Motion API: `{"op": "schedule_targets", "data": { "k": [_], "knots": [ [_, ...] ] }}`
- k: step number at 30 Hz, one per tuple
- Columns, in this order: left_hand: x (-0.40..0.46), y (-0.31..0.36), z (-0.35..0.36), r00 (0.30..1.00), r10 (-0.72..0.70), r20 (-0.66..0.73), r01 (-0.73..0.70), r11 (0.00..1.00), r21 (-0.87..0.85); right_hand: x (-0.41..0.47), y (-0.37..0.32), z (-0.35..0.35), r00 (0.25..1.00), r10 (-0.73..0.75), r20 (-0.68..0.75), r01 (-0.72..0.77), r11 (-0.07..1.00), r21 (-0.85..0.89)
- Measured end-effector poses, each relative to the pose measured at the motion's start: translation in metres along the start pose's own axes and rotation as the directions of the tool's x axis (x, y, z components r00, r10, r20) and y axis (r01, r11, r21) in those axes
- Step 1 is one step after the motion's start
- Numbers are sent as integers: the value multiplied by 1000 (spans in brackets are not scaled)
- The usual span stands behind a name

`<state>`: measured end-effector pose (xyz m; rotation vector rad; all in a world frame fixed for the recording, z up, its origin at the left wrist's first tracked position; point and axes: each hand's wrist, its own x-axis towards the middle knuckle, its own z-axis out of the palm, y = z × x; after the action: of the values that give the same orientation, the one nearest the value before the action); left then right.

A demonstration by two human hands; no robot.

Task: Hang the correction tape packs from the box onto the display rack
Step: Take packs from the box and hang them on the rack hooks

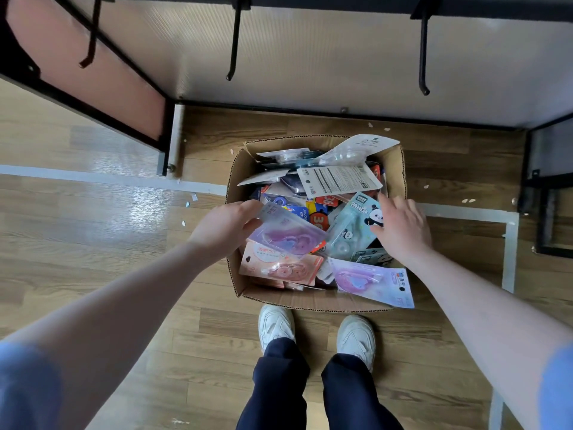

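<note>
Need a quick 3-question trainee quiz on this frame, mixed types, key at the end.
1. True or false: the left hand grips a clear purple pack over the cardboard box.
2. Which pack does the right hand touch? A) the orange pack B) the light blue panda pack C) the pack lying over the box's near right corner
3. Fill in: the black hooks of the display rack carry ____ packs.

Key: 1 true; 2 B; 3 no. The left hand's thumb and fingers pinch the purple pack's edge. The right hand's straight fingers rest on the panda pack without curling round it. All three visible hooks are bare.
</note>
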<state>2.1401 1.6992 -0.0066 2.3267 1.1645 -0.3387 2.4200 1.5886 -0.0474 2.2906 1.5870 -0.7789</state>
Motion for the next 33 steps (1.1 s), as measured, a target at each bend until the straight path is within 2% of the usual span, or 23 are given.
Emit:
{"op": "schedule_targets", "data": {
  "k": [4, 11, 18, 21, 26, 33],
  "knots": [
    [1, -1, -1, 999, -53, 5, 53, 996, -69, -1, -1, -6, 1000, 7, -18, -4, 989, 150],
    [-11, 10, -14, 997, -63, -50, 63, 998, 5, -15, -6, -15, 999, 36, -18, -27, 931, 365],
    [-36, 21, -34, 996, -31, -89, 30, 999, -17, -40, -13, -50, 996, 39, -78, -5, 917, 399],
    [-46, 28, -49, 994, -63, -88, 65, 998, 20, -51, -12, -68, 993, 41, -109, 8, 907, 421],
    [-61, 39, -85, 984, -47, -174, 33, 996, -85, -66, -8, -100, 984, 61, -167, 16, 904, 427],
    [-78, 66, -148, 959, -22, -282, 0, 997, -79, -96, -13, -178, 971, 47, -232, 65, 889, 452]
  ]
}}
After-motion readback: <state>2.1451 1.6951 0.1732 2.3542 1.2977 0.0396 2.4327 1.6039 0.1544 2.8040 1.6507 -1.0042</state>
